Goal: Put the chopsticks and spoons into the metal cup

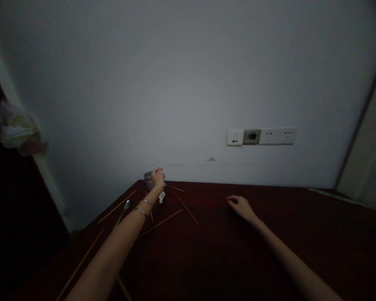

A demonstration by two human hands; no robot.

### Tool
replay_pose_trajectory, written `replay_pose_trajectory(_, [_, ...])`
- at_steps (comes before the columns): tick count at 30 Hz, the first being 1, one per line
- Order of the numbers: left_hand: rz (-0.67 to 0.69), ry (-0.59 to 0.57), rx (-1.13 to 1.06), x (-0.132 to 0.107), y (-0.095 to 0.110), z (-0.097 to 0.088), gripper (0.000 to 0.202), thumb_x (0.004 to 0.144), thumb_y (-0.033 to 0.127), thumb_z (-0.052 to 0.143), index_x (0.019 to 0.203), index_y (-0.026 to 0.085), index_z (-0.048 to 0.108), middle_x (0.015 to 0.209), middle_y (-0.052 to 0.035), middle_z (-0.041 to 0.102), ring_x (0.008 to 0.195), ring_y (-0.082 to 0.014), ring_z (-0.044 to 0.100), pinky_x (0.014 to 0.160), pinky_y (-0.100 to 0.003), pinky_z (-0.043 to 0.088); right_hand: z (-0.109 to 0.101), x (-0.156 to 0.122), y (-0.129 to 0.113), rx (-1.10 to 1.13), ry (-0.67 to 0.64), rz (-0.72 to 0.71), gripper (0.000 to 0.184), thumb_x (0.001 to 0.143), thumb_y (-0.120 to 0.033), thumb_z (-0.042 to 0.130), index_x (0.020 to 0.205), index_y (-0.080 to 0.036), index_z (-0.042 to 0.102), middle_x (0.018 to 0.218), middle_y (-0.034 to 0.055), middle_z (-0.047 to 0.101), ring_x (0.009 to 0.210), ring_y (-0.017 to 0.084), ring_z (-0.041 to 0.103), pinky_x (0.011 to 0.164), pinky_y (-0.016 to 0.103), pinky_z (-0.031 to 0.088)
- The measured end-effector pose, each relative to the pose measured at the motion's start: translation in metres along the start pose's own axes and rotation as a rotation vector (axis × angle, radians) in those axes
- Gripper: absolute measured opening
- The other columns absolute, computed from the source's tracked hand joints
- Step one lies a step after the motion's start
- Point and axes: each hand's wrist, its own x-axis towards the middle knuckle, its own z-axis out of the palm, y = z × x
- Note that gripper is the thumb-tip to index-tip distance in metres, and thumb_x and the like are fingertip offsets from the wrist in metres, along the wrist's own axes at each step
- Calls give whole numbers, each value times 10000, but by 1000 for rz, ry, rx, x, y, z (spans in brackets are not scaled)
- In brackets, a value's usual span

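My left hand (158,177) reaches to the far edge of the dark red table (269,242) and is closed over the rim of a small metal cup (148,180); whether it grips the cup or something in it is unclear. Bracelets sit on that wrist. A thin metal utensil (174,188) lies just right of the cup. My right hand (240,206) rests on the table with its fingers curled loosely downward, holding nothing I can see. Several wooden chopsticks (186,207) lie scattered between the hands, with a metal spoon (124,210) and a small white spoon (161,197) near my left wrist.
A white wall stands right behind the table, with a row of sockets (261,136) on it. A plastic bag (17,131) hangs at the left by a dark opening. More chopsticks (81,263) lie along the table's left edge.
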Motion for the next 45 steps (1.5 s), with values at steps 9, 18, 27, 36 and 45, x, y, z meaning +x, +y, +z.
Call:
replay_pose_trajectory(9, [115, -374, -1, -134, -9, 70, 299, 793, 337, 376, 794, 123, 586, 640, -38, 600, 541, -108, 550, 474, -181, 394, -29, -79, -25, -375, -99, 35, 520, 785, -279, 443, 1219, 6, 452, 1235, 200, 485, 1143, 238, 454, 969, 299, 316])
replay_pose_trajectory(18, [503, -674, 240, -218, -5, 75, 326, 825, 349, 398, 951, 132, 607, 1023, -99, 613, 965, -183, 543, 877, -271, 372, -29, -131, -37, -448, -166, 53, 585, 797, -347, 422, 1269, -3, 387, 1319, 227, 372, 1235, 293, 321, 994, 376, 256])
replay_pose_trajectory(27, [479, -837, 646, -243, -29, 62, 550, 808, 412, 390, 1288, 142, 383, 1383, -175, 276, 1287, -333, 174, 1013, -468, 168, -19, -159, -52, -449, -258, 101, 630, 817, -462, 355, 1334, -104, 313, 1391, 183, 269, 1276, 339, 206, 994, 469, 198])
replay_pose_trajectory(36, [512, -853, 906, -263, -40, 48, 610, 846, 506, 226, 1361, 180, 233, 1431, -160, 127, 1297, -358, 46, 1007, -510, 107, -6, -169, -54, -502, -201, 93, 615, 842, -515, 242, 1334, -156, 329, 1408, 161, 240, 1294, 317, 162, 1007, 481, 119])
replay_pose_trajectory(45, [602, -746, 952, -269, -46, 51, 596, 857, 502, 179, 1357, 185, 248, 1421, -158, 181, 1298, -342, 106, 1008, -495, 133, 0, -173, -51, -527, -129, 81, 579, 848, -490, 244, 1323, -177, 352, 1404, 142, 262, 1296, 290, 168, 1009, 458, 105])
